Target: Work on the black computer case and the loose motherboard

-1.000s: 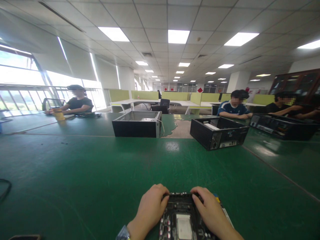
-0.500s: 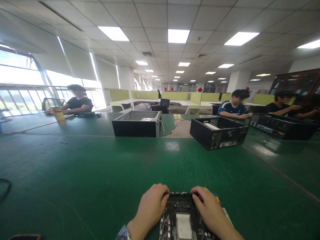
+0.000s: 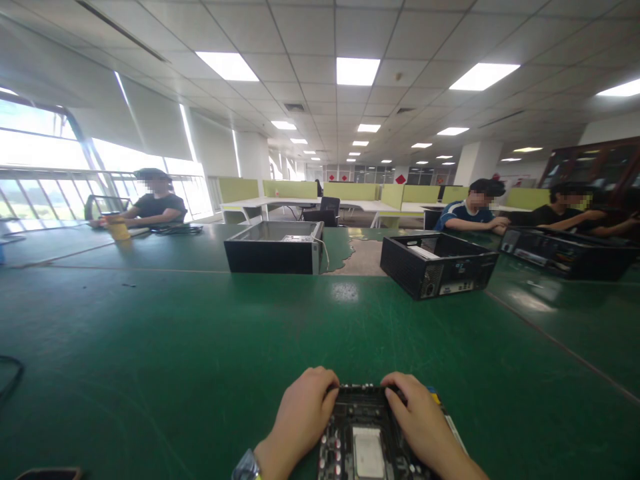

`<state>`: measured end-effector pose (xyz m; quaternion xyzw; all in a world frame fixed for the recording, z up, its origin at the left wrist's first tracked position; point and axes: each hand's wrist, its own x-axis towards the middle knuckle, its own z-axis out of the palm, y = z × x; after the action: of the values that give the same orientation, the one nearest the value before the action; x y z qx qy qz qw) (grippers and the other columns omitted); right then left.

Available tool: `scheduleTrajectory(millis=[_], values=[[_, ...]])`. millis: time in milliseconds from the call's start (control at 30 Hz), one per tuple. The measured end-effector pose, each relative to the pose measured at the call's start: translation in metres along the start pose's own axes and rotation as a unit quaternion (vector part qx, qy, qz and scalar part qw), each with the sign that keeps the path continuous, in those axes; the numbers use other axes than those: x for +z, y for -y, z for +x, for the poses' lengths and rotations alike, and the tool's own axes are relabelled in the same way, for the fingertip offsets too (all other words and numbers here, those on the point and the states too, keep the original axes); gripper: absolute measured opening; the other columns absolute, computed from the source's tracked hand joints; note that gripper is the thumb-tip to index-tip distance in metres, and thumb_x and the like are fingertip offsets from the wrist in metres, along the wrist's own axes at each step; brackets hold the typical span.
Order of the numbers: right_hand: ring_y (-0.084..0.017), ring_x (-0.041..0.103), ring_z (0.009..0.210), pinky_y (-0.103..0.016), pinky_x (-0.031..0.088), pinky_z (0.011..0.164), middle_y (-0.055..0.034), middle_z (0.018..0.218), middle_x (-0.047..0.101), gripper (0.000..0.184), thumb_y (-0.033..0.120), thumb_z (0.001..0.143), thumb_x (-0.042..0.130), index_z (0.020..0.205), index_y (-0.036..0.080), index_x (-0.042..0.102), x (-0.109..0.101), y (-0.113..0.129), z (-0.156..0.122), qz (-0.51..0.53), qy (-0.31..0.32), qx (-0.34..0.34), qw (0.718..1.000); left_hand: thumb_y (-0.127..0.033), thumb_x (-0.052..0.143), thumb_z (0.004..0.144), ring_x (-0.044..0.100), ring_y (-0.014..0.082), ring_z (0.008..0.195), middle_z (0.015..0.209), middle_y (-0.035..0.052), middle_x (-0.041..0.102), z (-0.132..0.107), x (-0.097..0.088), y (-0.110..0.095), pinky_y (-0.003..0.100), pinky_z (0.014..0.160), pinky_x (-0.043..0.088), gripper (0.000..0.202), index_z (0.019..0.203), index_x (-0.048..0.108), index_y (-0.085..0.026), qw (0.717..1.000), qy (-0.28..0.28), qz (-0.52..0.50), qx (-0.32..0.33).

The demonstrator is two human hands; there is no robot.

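A dark computer motherboard [image 3: 353, 417] lies at the bottom centre of the head view, its near part cut off by the frame. A pale square processor [image 3: 369, 453] sits in its middle. My left hand [image 3: 307, 413] grips the far left corner, thumb on the near side and fingers curled over the edge. My right hand [image 3: 417, 413] holds the far right corner in the same manner, covering part of the board's right side. Blue and yellow connectors [image 3: 434, 395] show just beyond it. A watch [image 3: 247, 465] is on my left wrist.
On the green table [image 3: 200, 333] stand an open black computer case [image 3: 273, 257], a second one [image 3: 440, 267] and a third [image 3: 565, 257] farther right. A black cable [image 3: 13, 377] lies at the left edge. Three people sit across the table; a yellow cup [image 3: 118, 228] stands near the left one.
My hands and the motherboard stay in place. Across the table, the person in the blue shirt has shifted slightly to the right and moved their hands.
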<state>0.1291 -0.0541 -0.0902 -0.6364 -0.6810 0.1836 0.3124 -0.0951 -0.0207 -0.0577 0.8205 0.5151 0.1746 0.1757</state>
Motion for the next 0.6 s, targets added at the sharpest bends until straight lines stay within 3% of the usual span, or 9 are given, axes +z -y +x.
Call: scheduleTrajectory(millis=[267,367,433,533,600], values=[[-0.020,0.058,0.092,-0.031,0.041,0.084,-0.0051,0.094,0.066,0.026,0.030,0.086,0.040,0.093,0.021,0.063,0.001,-0.002,0.000,0.007,0.002,-0.001,1.000,-0.023,0.044,0.084,0.054,0.0180,0.094,0.095,0.0021,0.063,0.000,-0.002,-0.001,0.030,0.082,0.040,0.021,0.095,0.062,-0.023,1.000,0.001,0.003,0.002],[-0.021,0.058,0.099,-0.032,0.041,0.089,-0.0063,0.102,0.066,0.028,0.034,0.086,0.041,0.100,0.021,0.063,0.003,-0.003,-0.001,0.025,-0.009,0.009,1.000,-0.022,0.044,0.084,0.050,0.0207,0.103,0.108,0.0041,0.061,-0.004,-0.013,-0.021,0.034,0.089,0.039,0.028,0.107,0.059,-0.024,0.999,-0.040,0.022,0.024],[-0.021,0.057,0.105,-0.032,0.040,0.094,-0.0066,0.109,0.065,0.031,0.036,0.085,0.042,0.105,0.021,0.061,0.003,-0.004,-0.002,0.052,-0.025,0.026,0.998,-0.027,0.047,0.085,0.049,0.0233,0.106,0.112,0.0044,0.060,-0.010,-0.012,-0.041,0.039,0.091,0.039,0.028,0.110,0.059,-0.026,0.997,-0.026,0.031,0.067],[-0.021,0.057,0.107,-0.031,0.041,0.095,-0.0057,0.112,0.065,0.034,0.039,0.086,0.040,0.105,0.022,0.062,-0.001,-0.003,-0.001,0.098,-0.054,0.044,0.993,-0.035,0.048,0.086,0.054,0.0255,0.100,0.106,0.0048,0.064,-0.023,0.019,-0.067,0.041,0.086,0.044,0.024,0.104,0.062,-0.029,0.987,0.074,0.029,0.138],[-0.021,0.059,0.105,-0.030,0.043,0.093,-0.0051,0.111,0.066,0.036,0.045,0.087,0.039,0.103,0.023,0.063,-0.007,-0.003,0.003,0.123,-0.068,0.046,0.989,-0.033,0.039,0.091,0.057,0.0233,0.098,0.104,0.0045,0.067,-0.033,0.054,-0.076,0.039,0.085,0.047,0.028,0.107,0.062,-0.031,0.985,0.082,0.012,0.154]])
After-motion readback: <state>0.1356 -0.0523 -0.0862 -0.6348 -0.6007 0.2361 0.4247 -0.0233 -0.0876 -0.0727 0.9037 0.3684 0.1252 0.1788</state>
